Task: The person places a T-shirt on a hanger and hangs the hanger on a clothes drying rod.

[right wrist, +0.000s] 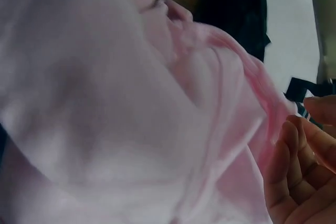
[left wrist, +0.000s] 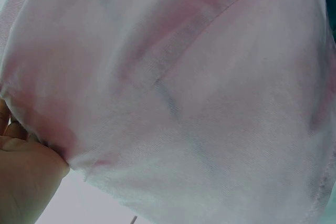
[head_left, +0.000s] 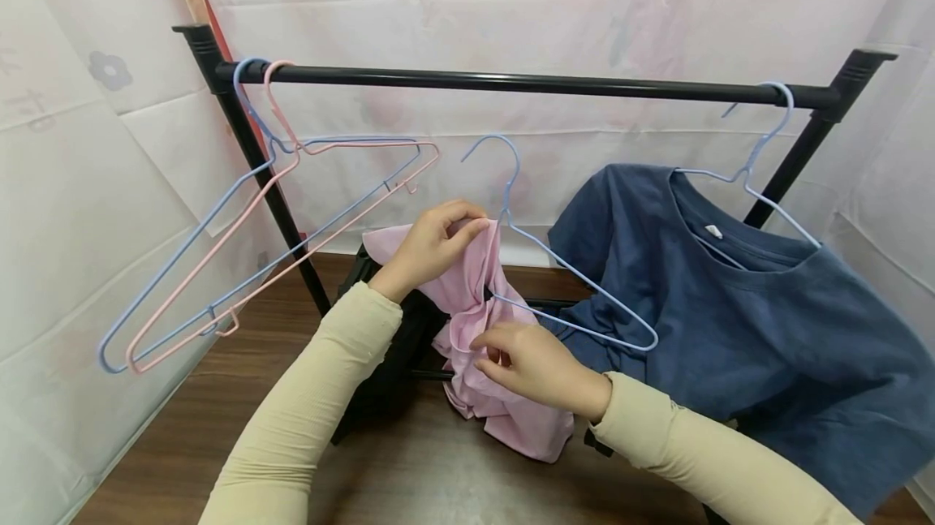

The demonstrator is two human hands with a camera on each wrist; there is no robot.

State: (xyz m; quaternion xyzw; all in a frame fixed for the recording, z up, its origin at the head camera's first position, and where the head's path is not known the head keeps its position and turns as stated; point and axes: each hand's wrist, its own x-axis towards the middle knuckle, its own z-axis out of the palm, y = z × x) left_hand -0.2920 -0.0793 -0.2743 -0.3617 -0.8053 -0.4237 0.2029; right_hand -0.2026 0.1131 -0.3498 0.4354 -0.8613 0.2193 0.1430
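Both the left hand (head_left: 431,247) and right hand (head_left: 529,363) pinch the pink garment (head_left: 475,330), the blue hanger (head_left: 555,265) at three o'clock; the navy shirt's (head_left: 738,306) white neck label is unreadable.

We note a black rail (head_left: 526,84) running across the rack, carried by slanted black posts (head_left: 252,152). At its left end hang two bare hangers together, a blue hanger (head_left: 183,253) and a pink hanger (head_left: 241,265), both tilted. Near the right end a navy T-shirt (head_left: 738,322) sits on its own light blue hanger (head_left: 760,152). Dark fabric (head_left: 398,363) lies on the wooden floor (head_left: 241,363). White sheeting (head_left: 511,14) backs everything.
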